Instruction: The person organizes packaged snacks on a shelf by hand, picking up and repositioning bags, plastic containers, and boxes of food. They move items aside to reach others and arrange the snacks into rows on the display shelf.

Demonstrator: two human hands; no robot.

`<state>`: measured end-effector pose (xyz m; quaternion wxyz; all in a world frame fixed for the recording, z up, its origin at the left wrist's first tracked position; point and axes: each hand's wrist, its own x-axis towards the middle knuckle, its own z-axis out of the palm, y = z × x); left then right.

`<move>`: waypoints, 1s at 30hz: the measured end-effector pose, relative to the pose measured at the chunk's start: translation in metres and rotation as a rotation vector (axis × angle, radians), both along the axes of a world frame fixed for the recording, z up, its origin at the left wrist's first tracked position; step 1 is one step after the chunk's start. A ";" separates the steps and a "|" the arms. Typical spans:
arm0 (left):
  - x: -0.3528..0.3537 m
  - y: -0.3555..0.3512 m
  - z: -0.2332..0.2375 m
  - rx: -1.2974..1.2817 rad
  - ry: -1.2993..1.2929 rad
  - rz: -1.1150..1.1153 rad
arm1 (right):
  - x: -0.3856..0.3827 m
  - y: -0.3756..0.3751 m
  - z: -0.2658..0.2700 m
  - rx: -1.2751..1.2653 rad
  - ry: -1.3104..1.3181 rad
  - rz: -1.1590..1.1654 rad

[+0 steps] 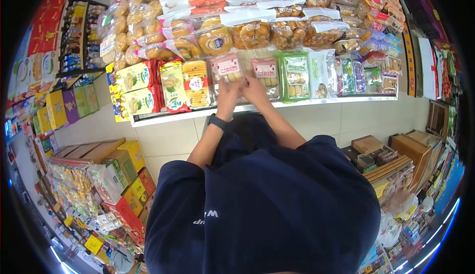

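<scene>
Both hands reach over the front row of a display shelf. My left hand, with a dark watch on its wrist, has its fingers closed at the lower part of a pink-labelled pack. Beside it, my right hand is closed between that pack and a second pink-labelled pack; its fingertips are partly hidden. Left of the hands lies a pack of yellow biscuits with a red label. A green pack lies to the right of the second pink one.
Bagged round breads and other packs are piled behind the front row. Stacked cartons stand at lower left, wooden crates at lower right. Tiled floor shows below the shelf edge.
</scene>
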<state>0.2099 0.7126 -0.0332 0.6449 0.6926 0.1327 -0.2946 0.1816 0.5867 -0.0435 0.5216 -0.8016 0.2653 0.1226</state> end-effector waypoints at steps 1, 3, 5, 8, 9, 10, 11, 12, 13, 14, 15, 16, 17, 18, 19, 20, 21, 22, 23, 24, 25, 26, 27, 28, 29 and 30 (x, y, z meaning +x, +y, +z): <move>-0.006 -0.005 0.010 -0.003 0.026 -0.010 | -0.008 -0.005 0.017 0.026 0.009 -0.007; -0.016 -0.016 0.029 -0.138 0.012 -0.060 | -0.028 -0.020 0.039 -0.003 -0.043 -0.014; -0.011 -0.027 0.069 -0.373 0.057 -0.197 | -0.048 -0.029 0.058 -0.015 -0.088 -0.045; -0.031 -0.047 0.042 -0.158 -0.027 -0.260 | -0.066 -0.042 0.058 -0.090 -0.151 -0.091; -0.036 -0.050 0.017 -0.163 -0.030 -0.301 | -0.074 -0.045 0.033 -0.162 -0.171 -0.075; -0.033 -0.054 0.026 -0.208 -0.003 -0.333 | -0.075 -0.047 0.026 -0.233 -0.192 -0.059; -0.029 -0.055 0.036 -0.250 0.024 -0.366 | -0.077 -0.047 0.018 -0.268 -0.225 -0.046; -0.028 -0.055 0.044 -0.289 0.054 -0.400 | -0.075 -0.041 0.020 -0.300 -0.256 -0.036; -0.029 -0.055 0.043 -0.298 0.074 -0.377 | -0.073 -0.034 0.022 -0.330 -0.288 -0.026; -0.029 -0.054 0.039 -0.304 0.091 -0.354 | -0.073 -0.030 0.026 -0.342 -0.309 -0.015; -0.030 -0.052 0.036 -0.308 0.110 -0.331 | -0.071 -0.025 0.036 -0.353 -0.330 -0.004; -0.030 -0.050 0.033 -0.272 0.114 -0.275 | -0.069 -0.020 0.042 -0.364 -0.352 0.006; -0.030 -0.047 0.029 -0.238 0.116 -0.219 | -0.064 -0.017 0.041 -0.303 -0.374 0.006; -0.029 -0.045 0.024 -0.205 0.117 -0.160 | -0.058 -0.016 0.040 -0.241 -0.397 0.008; -0.026 -0.038 0.010 -0.232 0.128 -0.155 | -0.051 -0.013 0.038 -0.177 -0.420 0.010; -0.020 -0.024 -0.008 -0.256 0.142 -0.149 | -0.041 -0.008 0.033 0.049 -0.347 -0.033; -0.017 -0.011 -0.022 -0.278 0.156 -0.144 | -0.029 -0.001 0.023 0.277 -0.269 -0.075; -0.016 0.000 -0.031 -0.228 0.207 -0.088 | -0.016 0.005 0.011 0.503 -0.188 -0.115; -0.015 0.010 -0.037 -0.178 0.256 -0.030 | -0.003 0.012 -0.013 0.392 -0.116 -0.094; -0.012 0.019 -0.038 -0.129 0.305 0.029 | 0.010 0.021 -0.046 0.281 -0.045 -0.074; -0.007 0.023 -0.005 -0.130 0.369 -0.028 | 0.020 0.029 -0.066 0.169 0.023 -0.054; -0.009 0.029 -0.006 -0.127 0.415 0.011 | 0.028 0.034 -0.071 0.065 0.039 -0.009; -0.012 0.033 -0.013 -0.124 0.462 0.052 | 0.034 0.036 -0.073 -0.039 0.055 0.036; -0.014 0.037 -0.015 -0.122 0.510 0.095 | 0.037 0.038 -0.082 -0.144 0.072 0.083; -0.014 0.041 -0.017 -0.153 0.501 0.097 | 0.039 0.042 -0.091 -0.173 0.050 0.058; -0.012 0.044 -0.014 -0.155 0.506 0.112 | 0.041 0.042 -0.092 -0.210 0.057 0.076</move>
